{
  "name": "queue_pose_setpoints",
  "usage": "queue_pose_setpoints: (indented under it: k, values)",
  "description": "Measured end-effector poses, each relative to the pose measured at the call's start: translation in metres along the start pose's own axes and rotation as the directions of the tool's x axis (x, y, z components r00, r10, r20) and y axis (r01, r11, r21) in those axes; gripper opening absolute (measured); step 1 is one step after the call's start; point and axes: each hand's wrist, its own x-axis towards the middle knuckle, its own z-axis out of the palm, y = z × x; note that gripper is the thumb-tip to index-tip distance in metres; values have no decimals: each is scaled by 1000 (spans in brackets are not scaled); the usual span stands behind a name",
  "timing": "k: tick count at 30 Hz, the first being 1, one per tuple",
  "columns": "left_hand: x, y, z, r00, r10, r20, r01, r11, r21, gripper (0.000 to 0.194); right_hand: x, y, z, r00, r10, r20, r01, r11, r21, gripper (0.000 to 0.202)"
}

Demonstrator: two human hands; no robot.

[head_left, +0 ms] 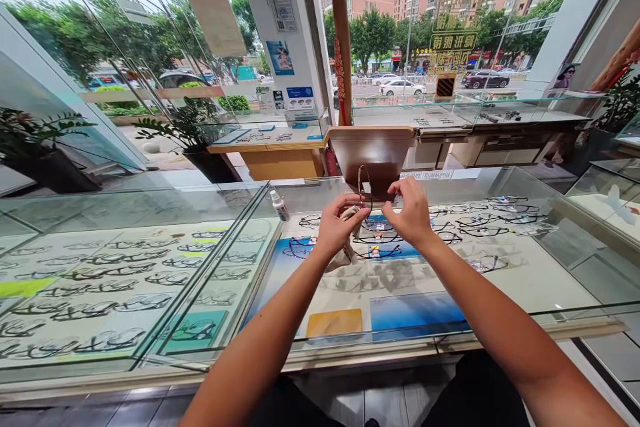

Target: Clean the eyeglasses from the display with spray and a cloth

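Above the glass display case, my left hand (341, 223) pinches a pair of eyeglasses (365, 180) held upright on edge, together with a pale cloth (345, 255) that hangs below the fingers. Just right of the glasses is my right hand (411, 212), raised, its fingers curled and the thumb apart from them; nothing shows between them. A small white spray bottle (279, 205) stands on the glass to the left of my left hand. Rows of eyeglass frames (483, 230) lie inside the case beneath both hands.
Another glass case (100, 233) with many frames adjoins on the left. A brown chair back (370, 147) rises beyond the counter. Further display cases (450, 110) line the window, with potted plants (193, 127) at the left. An orange card (335, 323) lies near the front edge.
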Motion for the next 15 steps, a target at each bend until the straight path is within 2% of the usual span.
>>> queue_pose_setpoints:
  k: [2, 5, 10, 13, 15]
  values:
    - [0, 0, -1, 1000, 12, -28, -12, 1000, 15, 46, -1, 0, 0, 998, -41, 37, 44, 996, -76, 20]
    - [1, 1, -2, 998, 17, -60, -16, 1000, 11, 48, -2, 1, 0, 992, -55, 116, 67, 992, -105, 24]
    - [1, 3, -5, 995, 23, -96, -23, 1000, -2, 47, -2, 3, 3, 971, -51, 234, 73, 993, -88, 24]
    - [1, 1, -5, 997, 17, -75, -14, 999, 30, 45, -2, 2, 2, 965, -95, 244, 109, 993, -44, 23]
    - [1, 0, -5, 998, 25, -65, -22, 999, 42, 45, -3, -1, 2, 957, -150, 248, 156, 988, -3, 32]
